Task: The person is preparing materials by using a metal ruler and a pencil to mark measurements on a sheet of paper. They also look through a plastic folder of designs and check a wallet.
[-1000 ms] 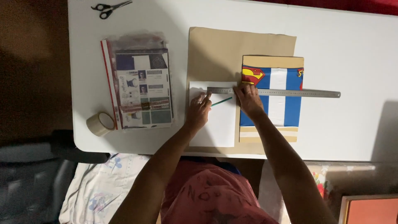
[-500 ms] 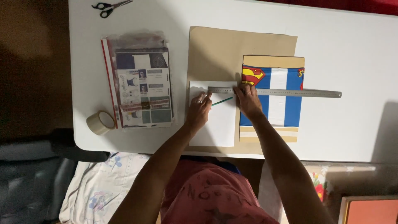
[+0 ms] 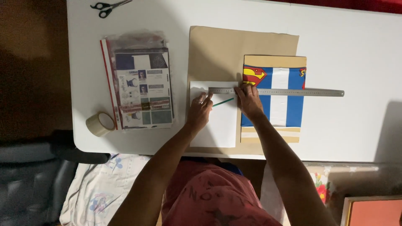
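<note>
Our left hand (image 3: 200, 112) pinches a green pencil (image 3: 223, 102) on the white paper (image 3: 217, 125), while at three o'clock our right hand (image 3: 249, 100) presses spread fingers on the steel ruler (image 3: 293, 92).

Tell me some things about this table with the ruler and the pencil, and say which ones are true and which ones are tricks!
1. The left hand holds a green pencil on the white paper. True.
2. The right hand is cutting with the scissors. False: it presses on the metal ruler; the scissors lie untouched at the far left corner of the white table.
3. The ruler lies across the white paper and the blue and white book. True.
4. The roll of tape sits on top of the book. False: the tape roll sits near the table's left edge, beside the plastic folder of papers.
5. A brown sheet lies under the paper and book. True.
</note>
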